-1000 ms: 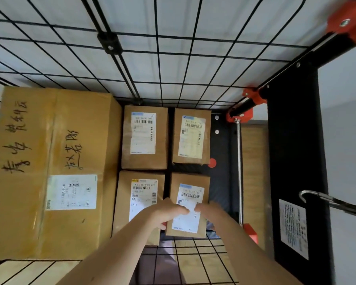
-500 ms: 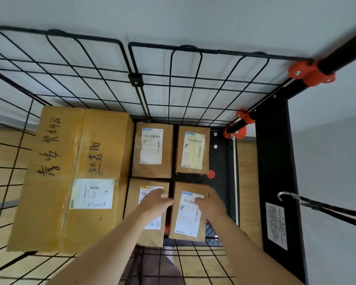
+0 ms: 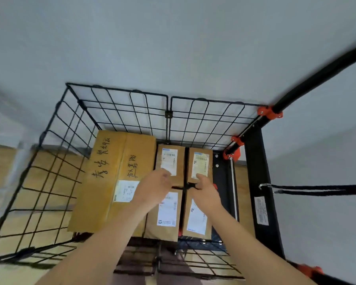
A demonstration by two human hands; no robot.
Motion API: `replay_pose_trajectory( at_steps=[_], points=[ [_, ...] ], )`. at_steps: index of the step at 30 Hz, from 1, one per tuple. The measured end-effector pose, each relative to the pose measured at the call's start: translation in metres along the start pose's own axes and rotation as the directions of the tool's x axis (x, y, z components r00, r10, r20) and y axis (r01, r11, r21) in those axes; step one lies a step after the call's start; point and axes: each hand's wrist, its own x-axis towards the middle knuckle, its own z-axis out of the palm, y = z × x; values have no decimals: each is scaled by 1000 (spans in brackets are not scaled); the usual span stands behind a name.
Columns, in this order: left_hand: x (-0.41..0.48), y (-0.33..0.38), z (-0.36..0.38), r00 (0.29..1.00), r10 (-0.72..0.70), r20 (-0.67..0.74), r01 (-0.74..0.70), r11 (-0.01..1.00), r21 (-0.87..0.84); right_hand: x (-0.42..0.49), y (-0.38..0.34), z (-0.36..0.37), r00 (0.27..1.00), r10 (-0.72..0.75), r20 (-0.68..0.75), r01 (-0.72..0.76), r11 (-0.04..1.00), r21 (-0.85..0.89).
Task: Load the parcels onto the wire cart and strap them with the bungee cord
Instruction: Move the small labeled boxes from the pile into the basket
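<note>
A black wire cart (image 3: 168,115) stands against a grey wall (image 3: 173,38) on a wooden floor (image 3: 6,171), with its grid panels closing the far and left sides. Inside, a large tan cardboard box (image 3: 119,177) with handwritten characters fills the left half. Beside it, four small brown parcels lie flat in two rows: far-left parcel (image 3: 170,161), far-right parcel (image 3: 199,165), near-left parcel (image 3: 164,214) and near-right parcel (image 3: 195,219). The left hand (image 3: 154,188) and right hand (image 3: 203,190) hover over the point where these four meet. Each grip is slack, with loosely curled fingers holding nothing. The hands and forearms hide parts of the near parcels and one edge of the big box's label. On the right, a black upright frame (image 3: 255,165) with orange plastic clamps (image 3: 269,113) and a white sticker (image 3: 261,210) stands between the load and the black bungee cord (image 3: 306,189). The cord's metal hook (image 3: 262,185) hangs on that frame, and the cord itself runs off to the right, outside the cart and not across any parcel. Half a second ago both hands clasped the near-right parcel at its far edge; they have since let go and risen. The view has tipped up too, showing more wall and the cart's whole top rim, while the hook has stayed on the frame.
</note>
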Motion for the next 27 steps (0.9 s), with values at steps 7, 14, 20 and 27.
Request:
replay_pose_trajectory(
  at_steps=[7, 14, 20, 27],
  points=[
    [-76, 2, -81, 973, 170, -155, -165, 985, 44, -87, -64, 12, 988, -139, -66, 144, 986, 86],
    [-153, -26, -166, 910, 273, -313, -275, 961, 37, -165, -126, 62, 964, -255, -79, 260, 964, 62],
    [-214, -65, -236, 840, 332, -430, -350, 936, 38, -231, -173, 125, 927, -367, -76, 371, 927, 52],
    [-273, -118, -307, 772, 354, -528, -396, 918, 37, -291, -223, 199, 881, -471, -45, 473, 878, 79]
  ],
)
